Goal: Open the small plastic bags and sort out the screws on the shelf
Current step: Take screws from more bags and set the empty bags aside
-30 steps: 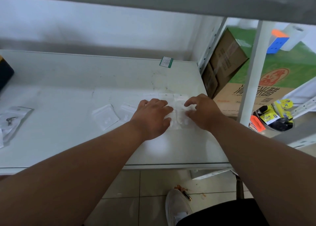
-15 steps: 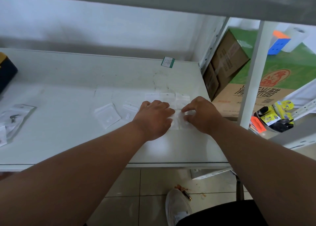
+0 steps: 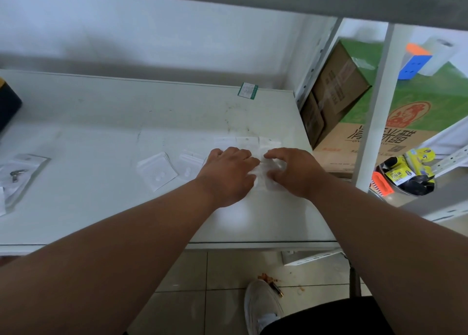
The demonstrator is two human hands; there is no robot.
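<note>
Both hands have barely shifted since the earlier frames; my right hand (image 3: 295, 173) has curled its fingers (image 3: 274, 154) a little tighter over the bags.

From the head view I see my left hand (image 3: 229, 176) lying knuckles-up on a cluster of small clear plastic bags (image 3: 247, 143), thin, glossy and square-cut, at the right part of the white shelf (image 3: 101, 122). Its fingers bend down onto the film, pressing it. My right hand sits just beside it, index finger and thumb hooked around a crumpled bag (image 3: 263, 168) between the two hands, pinching it. I cannot make out any screws inside that bag.

Left of my left hand lie two more flat bags: one (image 3: 157, 173) with pale round bits showing through, another (image 3: 191, 161) partly under my wrist. At the far left edge a larger crinkled bag (image 3: 19, 173) holds a small grey metal piece (image 3: 16, 174). The shelf surface is smooth, painted metal with dark scuffs, and a small green-edged label (image 3: 248, 90) lies at its far edge.

Right of the shelf post stand brown cardboard boxes (image 3: 336, 86) and a round tub (image 3: 405, 180) of yellow-and-black packets.
</note>
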